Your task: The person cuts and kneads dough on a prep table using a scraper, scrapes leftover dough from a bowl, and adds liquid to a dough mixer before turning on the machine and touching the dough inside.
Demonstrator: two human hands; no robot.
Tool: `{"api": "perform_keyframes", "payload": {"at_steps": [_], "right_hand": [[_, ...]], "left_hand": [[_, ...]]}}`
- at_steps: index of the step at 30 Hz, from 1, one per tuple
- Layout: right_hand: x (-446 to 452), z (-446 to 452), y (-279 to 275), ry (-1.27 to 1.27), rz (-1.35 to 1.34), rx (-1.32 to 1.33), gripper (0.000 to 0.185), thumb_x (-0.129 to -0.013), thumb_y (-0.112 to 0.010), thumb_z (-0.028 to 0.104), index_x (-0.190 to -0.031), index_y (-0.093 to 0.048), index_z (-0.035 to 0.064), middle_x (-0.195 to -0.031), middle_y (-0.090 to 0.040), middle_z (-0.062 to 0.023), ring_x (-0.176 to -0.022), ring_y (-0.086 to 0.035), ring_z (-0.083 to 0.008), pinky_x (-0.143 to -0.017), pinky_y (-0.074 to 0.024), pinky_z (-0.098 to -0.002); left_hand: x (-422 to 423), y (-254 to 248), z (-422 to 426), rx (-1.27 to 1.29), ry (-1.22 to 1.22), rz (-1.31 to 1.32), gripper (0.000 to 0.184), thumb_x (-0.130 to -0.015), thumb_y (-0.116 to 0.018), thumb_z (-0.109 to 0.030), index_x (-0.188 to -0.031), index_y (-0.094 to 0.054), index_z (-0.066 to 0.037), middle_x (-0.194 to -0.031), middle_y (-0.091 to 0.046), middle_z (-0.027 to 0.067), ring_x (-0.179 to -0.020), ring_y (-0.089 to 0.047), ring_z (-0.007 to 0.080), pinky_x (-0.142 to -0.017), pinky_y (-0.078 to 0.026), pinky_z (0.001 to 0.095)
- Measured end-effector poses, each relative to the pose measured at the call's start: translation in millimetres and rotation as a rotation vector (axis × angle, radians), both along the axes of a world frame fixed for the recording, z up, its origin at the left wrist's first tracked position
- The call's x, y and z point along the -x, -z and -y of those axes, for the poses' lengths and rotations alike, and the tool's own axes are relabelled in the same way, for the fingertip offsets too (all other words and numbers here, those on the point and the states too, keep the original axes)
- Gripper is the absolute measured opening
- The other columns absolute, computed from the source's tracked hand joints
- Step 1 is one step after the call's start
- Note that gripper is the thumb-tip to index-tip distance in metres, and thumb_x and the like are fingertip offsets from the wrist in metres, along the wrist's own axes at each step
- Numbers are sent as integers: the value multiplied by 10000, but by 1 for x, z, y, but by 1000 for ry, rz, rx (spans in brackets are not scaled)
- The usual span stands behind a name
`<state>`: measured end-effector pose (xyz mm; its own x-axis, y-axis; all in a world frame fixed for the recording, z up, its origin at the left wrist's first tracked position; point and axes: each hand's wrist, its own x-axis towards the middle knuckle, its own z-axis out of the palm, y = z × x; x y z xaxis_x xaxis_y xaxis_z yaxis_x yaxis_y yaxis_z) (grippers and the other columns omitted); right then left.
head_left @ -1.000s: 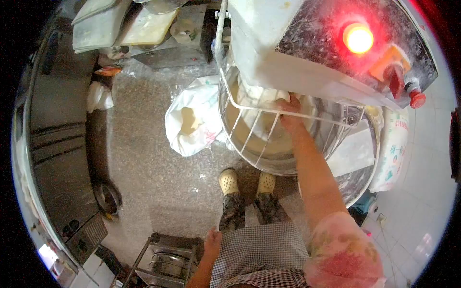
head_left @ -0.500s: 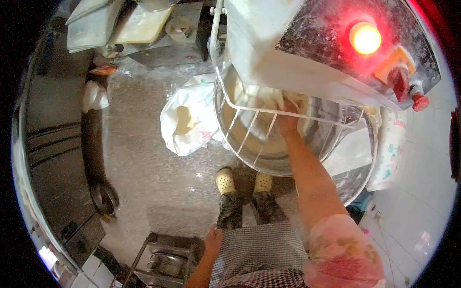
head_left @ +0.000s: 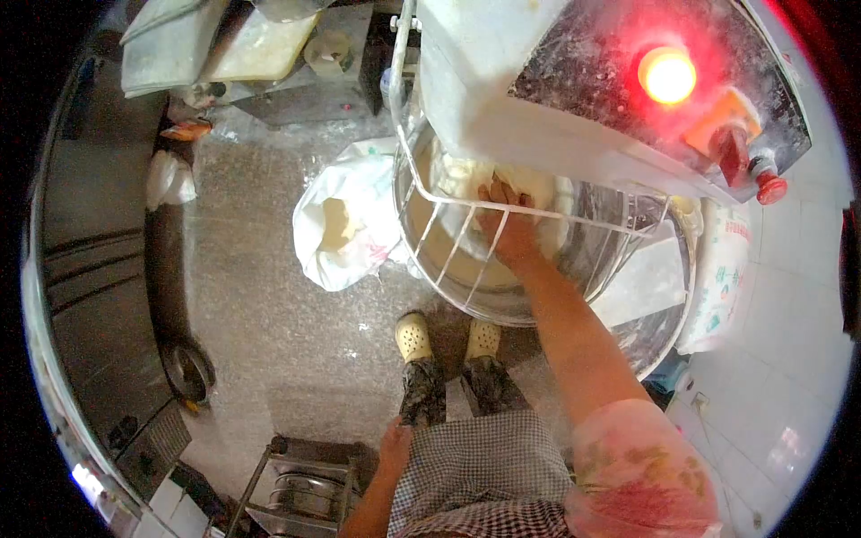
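My right hand [head_left: 508, 220] reaches past the white wire guard [head_left: 466, 238] into the metal mixer bowl [head_left: 489, 309]. Its fingers are spread and touch pale dough [head_left: 538, 190] under the mixer head. The bowl's inner wall is coated with flour or batter. Down by my side, my left hand [head_left: 395, 444] is beside the edge of the checked apron [head_left: 484, 448]. Its fingers look curled, and whether they grip anything is hidden.
An open white sack [head_left: 314, 229] with pale flour-like powder stands left of the bowl. The mixer housing [head_left: 511, 90] carries a lit red lamp [head_left: 666, 75] and red knobs. Another sack [head_left: 722, 278] leans by the tiled wall. A metal rack [head_left: 300, 489] is at lower left.
My right hand has moved left within the bowl, and its fingers now show spread over the dough. My left hand has stayed beside the apron. The whole view has shifted slightly.
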<state>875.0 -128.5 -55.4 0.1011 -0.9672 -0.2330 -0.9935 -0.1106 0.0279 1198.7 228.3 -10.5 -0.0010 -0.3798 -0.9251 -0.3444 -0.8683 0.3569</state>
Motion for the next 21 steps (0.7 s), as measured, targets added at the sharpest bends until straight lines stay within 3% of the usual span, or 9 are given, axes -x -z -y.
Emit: {"api": "perform_keyframes", "payload": {"at_steps": [1, 3, 6, 8, 9, 13, 17, 19, 21], "right_hand": [[-10, 2, -16, 22, -11, -123, 589, -864, -440, 391, -1349, -296, 88, -1396, -223, -148, -1269, -242, -271, -1034, -161, -490], [-11, -8, -14, -35, -44, -55, 582, -853, -468, 365, -1332, -317, 70, -1391, -236, -142, -1270, -247, -269, -1030, -183, -476], [10, -16, 34, -157, -111, 118, 543, -846, -493, 289, -1314, -338, 60, -1385, -250, -135, -1271, -255, -261, -1027, -213, -449], [13, -16, 33, -222, -127, 139, 507, -842, -494, 218, -1301, -351, 58, -1381, -262, -127, -1268, -264, -255, -1025, -229, -434], [5, -8, 6, -240, -113, 96, 489, -838, -489, 179, -1294, -359, 56, -1378, -270, -120, -1264, -271, -253, -1024, -235, -428], [13, -3, 16, -136, 193, -28, 512, -821, -482, 133, -1314, -347, 104, -1394, -264, -82, -1280, -248, -248, -1050, -207, -429], [10, -13, 11, 21, 15, -137, 601, -807, -517, 212, -1359, -277, 219, -1422, -217, -53, -1311, -173, -277, -1054, -148, -520], [1, -12, -24, 12, -222, -77, 625, -825, -504, 268, -1379, -217, 272, -1442, -170, -33, -1324, -126, -301, -1035, -128, -586], [9, -15, -17, -69, -234, -120, 642, -831, -499, 296, -1387, -178, 278, -1449, -134, -42, -1324, -109, -327, -1004, -131, -631]], "left_hand": [[-1, 2, -2, 23, -7, -3, 500, -888, -510, -226, -1314, -340, -26, -791, -514, 54, -696, -447, 128, -642, -397, 302], [-2, 3, -5, 67, -19, -9, 508, -893, -502, -227, -1318, -325, -13, -752, -489, 43, -685, -442, 130, -644, -395, 304], [2, -7, 3, 92, -73, -43, 513, -893, -506, -212, -1318, -315, 2, -705, -464, 36, -669, -433, 118, -624, -391, 304], [-3, -4, -2, 85, -45, -71, 508, -893, -507, -205, -1315, -318, 4, -736, -482, 40, -671, -438, 113, -617, -393, 299], [-5, -3, -4, 85, -31, -82, 505, -893, -507, -202, -1314, -320, 5, -751, -491, 42, -672, -441, 110, -613, -394, 297], [-7, 2, -6, 62, -48, -66, 487, -894, -504, -174, -1310, -325, 7, -784, -476, 33, -663, -424, 100, -608, -391, 276], [-9, 5, -5, 54, 19, -12, 491, -894, -506, -191, -1311, -328, -2, -839, -487, 44, -694, -433, 109, -635, -397, 270], [-11, 5, -1, 28, 56, 1, 502, -893, -507, -213, -1316, -325, -11, -891, -508, 66, -725, -449, 116, -653, -403, 270], [-12, 5, 2, -30, 23, -37, 516, -892, -508, -237, -1322, -321, -21, -956, -528, 96, -762, -467, 126, -673, -410, 271]]}}
